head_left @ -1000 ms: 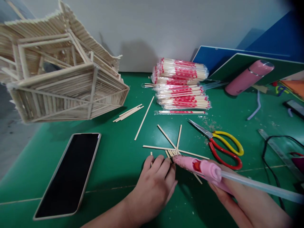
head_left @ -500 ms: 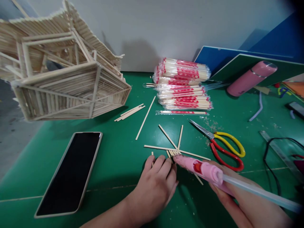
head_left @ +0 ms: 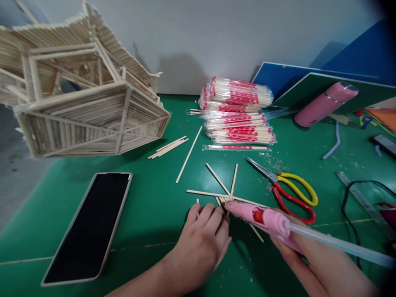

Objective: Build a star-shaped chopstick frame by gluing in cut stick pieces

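My left hand (head_left: 202, 239) lies palm down on the green table (head_left: 148, 206), fingers together and pressed on a few short wooden sticks (head_left: 220, 201). My right hand (head_left: 312, 260) grips a pink glue gun (head_left: 261, 217) with a clear glue stick out the back. Its nozzle touches the short sticks just beyond my left fingertips. Longer loose sticks (head_left: 230, 189) fan out behind the nozzle.
A large stick-built house model (head_left: 80, 90) stands at the far left. A dark phone (head_left: 89, 227) lies near left. Wrapped chopstick packs (head_left: 236, 113) are piled at the back, red-and-yellow scissors (head_left: 287, 192) to their right. A pink bottle (head_left: 324, 103), ruler (head_left: 361, 202) and black cable (head_left: 352, 202) are far right.
Nearly nothing: the glue gun's nozzle and both hands stay at the short sticks; the view shifted slightly.
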Demonstrator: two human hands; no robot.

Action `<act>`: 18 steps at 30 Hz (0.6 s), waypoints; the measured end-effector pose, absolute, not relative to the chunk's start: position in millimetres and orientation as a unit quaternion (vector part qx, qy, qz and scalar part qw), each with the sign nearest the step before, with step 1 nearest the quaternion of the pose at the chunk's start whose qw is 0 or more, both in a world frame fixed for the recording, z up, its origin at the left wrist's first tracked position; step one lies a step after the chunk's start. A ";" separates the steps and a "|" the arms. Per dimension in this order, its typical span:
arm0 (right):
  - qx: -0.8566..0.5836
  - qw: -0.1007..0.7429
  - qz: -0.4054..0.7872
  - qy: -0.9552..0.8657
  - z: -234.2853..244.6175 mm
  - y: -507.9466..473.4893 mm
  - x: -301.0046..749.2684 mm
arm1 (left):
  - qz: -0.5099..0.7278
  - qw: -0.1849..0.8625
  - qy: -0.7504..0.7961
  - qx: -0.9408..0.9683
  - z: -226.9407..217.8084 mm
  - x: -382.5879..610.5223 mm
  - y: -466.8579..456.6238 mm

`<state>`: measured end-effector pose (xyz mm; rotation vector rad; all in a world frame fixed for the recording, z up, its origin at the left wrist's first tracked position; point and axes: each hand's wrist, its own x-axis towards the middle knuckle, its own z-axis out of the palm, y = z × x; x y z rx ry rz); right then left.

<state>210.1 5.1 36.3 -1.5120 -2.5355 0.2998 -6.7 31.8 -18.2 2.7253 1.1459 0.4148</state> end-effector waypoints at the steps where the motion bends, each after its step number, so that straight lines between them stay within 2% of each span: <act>1: -0.511 0.086 0.098 -0.850 36.0 5.4 211.2 | 0.140 0.079 0.384 0.909 -18.3 -6.5 31.7; 15: -0.529 0.123 0.099 -0.834 40.1 10.0 207.7 | 0.145 0.086 0.385 0.907 -18.1 -6.6 31.9; 18: -0.542 0.154 0.121 -0.818 46.4 13.3 200.6 | 0.145 0.082 0.386 0.907 -18.9 -6.4 31.8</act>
